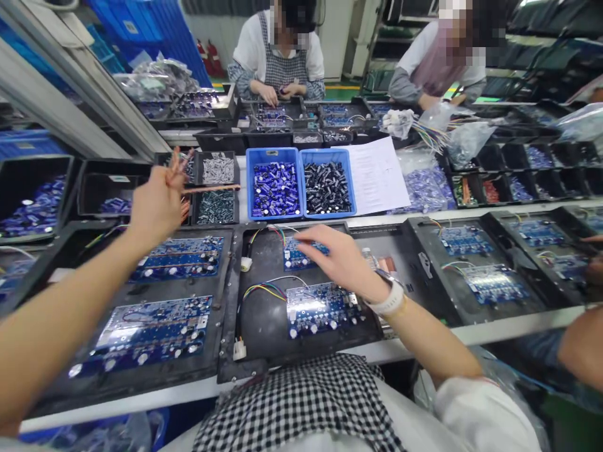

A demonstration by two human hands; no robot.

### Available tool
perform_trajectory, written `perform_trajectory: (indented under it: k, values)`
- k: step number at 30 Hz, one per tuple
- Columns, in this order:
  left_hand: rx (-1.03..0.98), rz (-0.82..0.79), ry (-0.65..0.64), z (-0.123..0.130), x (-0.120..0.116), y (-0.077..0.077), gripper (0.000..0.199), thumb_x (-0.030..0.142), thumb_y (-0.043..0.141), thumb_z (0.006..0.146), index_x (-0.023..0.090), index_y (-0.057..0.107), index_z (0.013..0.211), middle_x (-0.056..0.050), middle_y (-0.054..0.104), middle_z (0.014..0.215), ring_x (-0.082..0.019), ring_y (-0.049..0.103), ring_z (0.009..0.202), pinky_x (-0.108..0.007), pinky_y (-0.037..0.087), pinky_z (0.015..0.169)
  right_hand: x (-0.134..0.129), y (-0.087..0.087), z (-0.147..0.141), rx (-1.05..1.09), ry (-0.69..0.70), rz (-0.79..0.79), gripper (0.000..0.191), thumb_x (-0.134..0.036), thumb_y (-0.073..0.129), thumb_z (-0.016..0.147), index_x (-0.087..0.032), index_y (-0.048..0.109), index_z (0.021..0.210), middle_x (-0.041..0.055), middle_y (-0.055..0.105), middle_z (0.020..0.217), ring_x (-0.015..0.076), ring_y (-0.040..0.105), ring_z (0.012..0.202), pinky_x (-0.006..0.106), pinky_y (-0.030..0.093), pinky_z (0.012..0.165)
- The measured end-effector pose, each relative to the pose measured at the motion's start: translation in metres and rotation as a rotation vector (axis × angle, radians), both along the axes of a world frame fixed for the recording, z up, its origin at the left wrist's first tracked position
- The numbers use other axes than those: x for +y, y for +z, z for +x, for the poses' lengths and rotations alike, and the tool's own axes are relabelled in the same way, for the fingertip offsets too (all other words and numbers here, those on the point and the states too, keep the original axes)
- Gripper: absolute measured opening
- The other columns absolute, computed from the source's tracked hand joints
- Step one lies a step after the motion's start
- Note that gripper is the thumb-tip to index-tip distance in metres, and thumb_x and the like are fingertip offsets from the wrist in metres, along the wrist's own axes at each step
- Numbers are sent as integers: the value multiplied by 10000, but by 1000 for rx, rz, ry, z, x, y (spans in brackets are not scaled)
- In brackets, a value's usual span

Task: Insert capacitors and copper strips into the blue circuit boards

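My left hand (157,198) is raised over the small parts bins at the left, its fingers bent together around thin copper-coloured strips (214,188); blur hides the exact grip. One strip sticks out to the right above the bin edges. Over the middle black tray (264,320) hovers my right hand (336,254), fingers apart, with nothing visible in them. Beneath its fingertips lies the upper blue circuit board (293,256), partly covered by the hand. A second blue circuit board (325,307) lies nearer me, with coloured wires (264,289) running to its left side.
Two blue bins hold purple capacitors (276,188) and black capacitors (328,187). A paper sheet (377,176) lies beside them. Trays with circuit boards (155,326) flank the middle tray. Two people work across the bench; a person's arm (584,345) shows at the right.
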State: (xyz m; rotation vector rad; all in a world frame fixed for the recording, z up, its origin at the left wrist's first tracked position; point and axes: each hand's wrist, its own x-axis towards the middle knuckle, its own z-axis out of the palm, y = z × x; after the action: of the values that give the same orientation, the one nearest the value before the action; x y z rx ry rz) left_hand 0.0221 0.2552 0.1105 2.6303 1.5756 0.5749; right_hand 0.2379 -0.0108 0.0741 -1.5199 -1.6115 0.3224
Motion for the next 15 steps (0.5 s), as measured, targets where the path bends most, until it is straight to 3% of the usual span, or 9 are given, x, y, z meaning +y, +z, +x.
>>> perform_trajectory:
  k: [3, 6, 8, 11, 13, 15]
  values:
    - [-149, -20, -176, 18, -73, -12, 299, 321, 361, 1003, 158, 574, 1136, -56, 626, 900, -186, 592, 795, -252, 398, 713, 24, -2, -6, 174, -34, -30, 374, -334, 624, 913, -192, 562, 1253, 78, 665, 1153, 158, 646, 995, 349, 535, 920]
    - [-269, 30, -291, 21, -119, -22, 264, 302, 407, 980, 157, 599, 1090, -70, 656, 924, -189, 624, 806, -259, 424, 738, 27, -11, -6, 442, -37, -88, 589, -349, 677, 868, -179, 420, 1369, 100, 658, 1171, 153, 658, 985, 328, 556, 893]
    - [-308, 93, -339, 21, -132, -29, 245, 279, 416, 972, 165, 603, 1081, -74, 674, 957, -188, 639, 828, -261, 439, 765, 19, -16, -2, 578, 10, -85, 652, -321, 698, 850, -176, 370, 1394, 88, 672, 1139, 147, 666, 986, 321, 556, 907]
    - [-333, 127, -493, 26, -139, -37, 231, 225, 415, 946, 174, 615, 1049, -68, 685, 933, -187, 643, 839, -262, 455, 772, 2, -15, 8, 598, 105, -122, 409, -315, 649, 891, -180, 530, 1259, 44, 696, 1055, 133, 678, 926, 313, 560, 883]
    - [-300, 54, -623, 33, -142, -41, 220, 219, 445, 906, 181, 627, 1022, -67, 679, 894, -196, 636, 823, -271, 463, 753, -8, -11, 15, 447, 141, -161, 202, -314, 582, 940, -190, 644, 1087, 7, 699, 943, 118, 668, 850, 304, 553, 845]
    - [-279, -94, -664, 41, -145, -44, 212, 239, 463, 893, 186, 626, 1018, -72, 667, 885, -194, 620, 773, -285, 473, 736, -12, -9, 24, 205, 120, -135, 166, -277, 543, 966, -193, 684, 988, 0, 678, 911, 117, 641, 858, 298, 522, 854]
